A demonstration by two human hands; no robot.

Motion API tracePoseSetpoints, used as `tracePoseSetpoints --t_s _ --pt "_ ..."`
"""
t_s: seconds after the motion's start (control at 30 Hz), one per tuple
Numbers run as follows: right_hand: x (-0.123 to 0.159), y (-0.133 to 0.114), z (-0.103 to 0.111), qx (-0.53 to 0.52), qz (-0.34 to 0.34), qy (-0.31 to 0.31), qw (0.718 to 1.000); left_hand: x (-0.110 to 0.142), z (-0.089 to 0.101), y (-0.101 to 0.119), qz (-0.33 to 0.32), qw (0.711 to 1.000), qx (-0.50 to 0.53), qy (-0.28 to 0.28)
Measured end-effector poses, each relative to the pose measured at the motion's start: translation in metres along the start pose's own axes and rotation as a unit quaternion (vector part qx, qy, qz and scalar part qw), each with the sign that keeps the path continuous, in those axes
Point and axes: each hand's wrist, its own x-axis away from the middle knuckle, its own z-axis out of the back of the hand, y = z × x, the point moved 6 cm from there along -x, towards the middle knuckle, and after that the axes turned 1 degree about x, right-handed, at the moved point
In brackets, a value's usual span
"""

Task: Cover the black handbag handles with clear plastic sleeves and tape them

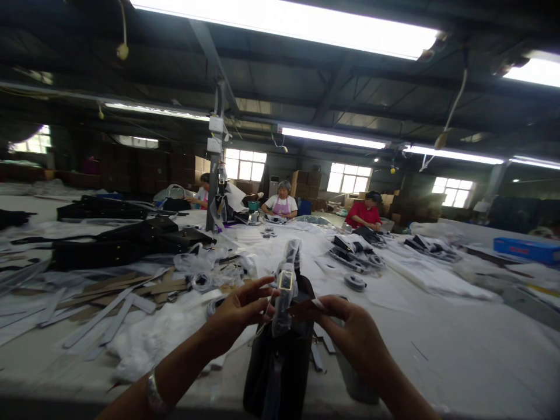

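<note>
A black handbag (276, 361) stands at the table's near edge. Its upright strap (283, 312) is wrapped in clear plastic and carries a gold-rimmed buckle (286, 280). On the strap's left side, my left hand (242, 306) is closed, thumb and fingers pinching a thin pale string (261, 333). To the right, my right hand (352, 326) pinches a dark brown tag (303, 311) close against the strap. Fingers partly cover the tag, and where the string ends is hard to see.
Black bags (109, 245) lie at left beside cardboard strips (126, 291) and crumpled white wrapping (151, 335). A grey cylindrical object (359, 373) is by my right wrist. Strap bundles (356, 254) and a blue box (525, 249) sit farther right. Several people work across the table near a post (214, 175).
</note>
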Motion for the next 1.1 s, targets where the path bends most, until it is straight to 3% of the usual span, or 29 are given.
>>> tracePoseSetpoints --t_s 0.2,0.37,0.5,0.57,0.73,0.8,0.93,1.1 --pt "-0.008 -0.008 -0.024 -0.193 0.012 -0.015 0.981 -0.004 -0.016 0.002 -0.060 0.994 -0.086 -0.011" --pt "-0.015 -0.019 -0.031 -0.121 0.045 -0.008 0.992 -0.002 -0.027 0.005 -0.081 0.993 -0.090 -0.015" --pt "-0.019 -0.027 -0.033 -0.056 0.063 -0.023 0.996 0.004 -0.030 0.008 -0.112 0.981 -0.158 -0.019" --pt "-0.021 -0.029 -0.036 -0.054 0.064 -0.048 0.995 0.007 -0.032 0.013 -0.157 0.957 -0.242 -0.020" --pt "-0.021 -0.018 -0.038 -0.118 0.021 -0.051 0.992 0.018 -0.046 0.025 -0.281 0.840 -0.464 -0.002" --pt "-0.017 -0.015 -0.038 -0.163 0.027 -0.027 0.986 0.021 -0.048 0.027 -0.292 0.825 -0.483 0.034" --pt "-0.003 -0.012 -0.041 -0.231 0.079 0.060 0.968 0.028 -0.047 0.025 -0.263 0.852 -0.441 0.100" --pt "0.005 0.006 -0.053 -0.321 0.039 0.115 0.939 0.035 -0.035 0.021 -0.212 0.902 -0.349 0.137"
